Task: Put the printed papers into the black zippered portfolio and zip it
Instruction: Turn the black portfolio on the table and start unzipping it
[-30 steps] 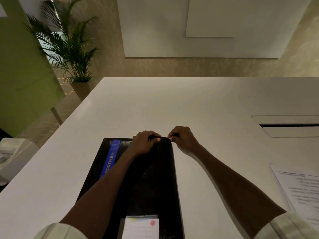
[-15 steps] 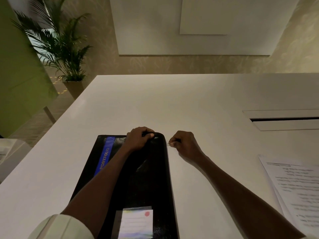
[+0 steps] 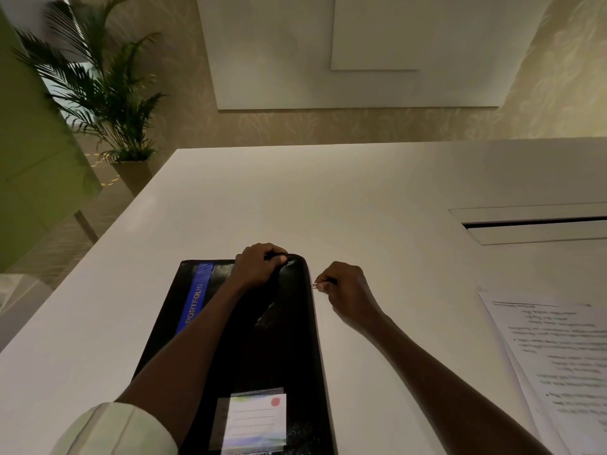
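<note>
The black zippered portfolio lies flat on the white table, with a blue "PORTFOLIO" stripe on its left and a white label card near its close end. My left hand grips the portfolio's far edge near the right corner. My right hand pinches the small metal zipper pull on the portfolio's right side, just below that corner. The printed papers lie on the table at the right, outside the portfolio.
A recessed slot with a flap sits in the table at the far right. A potted palm and a green panel stand beyond the table's left edge.
My right hand has drawn the zipper pull from the far edge around the corner and a short way down the right side. My left hand has stayed on the far edge.
</note>
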`<action>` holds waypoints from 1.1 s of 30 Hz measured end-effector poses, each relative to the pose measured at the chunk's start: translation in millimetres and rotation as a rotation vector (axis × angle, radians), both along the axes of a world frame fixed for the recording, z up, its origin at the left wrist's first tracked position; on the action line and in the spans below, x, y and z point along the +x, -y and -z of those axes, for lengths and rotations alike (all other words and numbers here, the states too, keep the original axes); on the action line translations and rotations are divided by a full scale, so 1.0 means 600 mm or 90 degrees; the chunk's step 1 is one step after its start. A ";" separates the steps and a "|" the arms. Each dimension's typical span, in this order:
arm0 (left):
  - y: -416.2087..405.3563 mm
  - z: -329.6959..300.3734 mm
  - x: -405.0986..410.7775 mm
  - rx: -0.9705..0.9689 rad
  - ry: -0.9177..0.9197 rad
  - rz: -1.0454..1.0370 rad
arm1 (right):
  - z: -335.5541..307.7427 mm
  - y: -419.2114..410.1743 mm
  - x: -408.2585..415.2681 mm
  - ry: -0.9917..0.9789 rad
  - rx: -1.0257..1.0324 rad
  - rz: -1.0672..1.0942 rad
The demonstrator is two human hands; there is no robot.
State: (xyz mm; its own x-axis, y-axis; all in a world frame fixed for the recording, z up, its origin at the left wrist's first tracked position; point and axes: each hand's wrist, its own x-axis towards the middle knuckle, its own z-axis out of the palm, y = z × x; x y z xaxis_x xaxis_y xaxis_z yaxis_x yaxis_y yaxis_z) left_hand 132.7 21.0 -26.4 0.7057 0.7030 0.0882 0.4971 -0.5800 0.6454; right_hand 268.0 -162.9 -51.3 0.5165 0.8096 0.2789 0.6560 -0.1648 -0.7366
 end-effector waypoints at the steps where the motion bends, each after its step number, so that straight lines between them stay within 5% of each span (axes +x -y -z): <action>1: 0.003 -0.001 0.000 0.005 0.005 -0.013 | -0.001 -0.002 0.000 -0.002 -0.003 -0.002; 6: 0.064 -0.011 -0.008 0.134 -0.082 -0.156 | 0.001 -0.005 0.001 0.004 -0.002 -0.010; 14: 0.258 -0.047 -0.022 -0.043 -0.400 -0.185 | -0.002 -0.007 0.001 -0.022 -0.016 -0.011; 33: 0.283 -0.061 -0.070 -0.040 -0.313 -0.163 | -0.039 -0.003 -0.021 -0.081 -0.020 0.061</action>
State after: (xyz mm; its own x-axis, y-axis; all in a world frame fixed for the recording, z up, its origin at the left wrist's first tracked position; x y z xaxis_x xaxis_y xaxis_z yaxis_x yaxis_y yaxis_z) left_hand 90.8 -148.6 10.1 0.4586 0.8509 -0.2562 0.8687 -0.3687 0.3307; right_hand 255.4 -160.9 -27.7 0.6210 0.7625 0.1814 0.5378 -0.2461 -0.8064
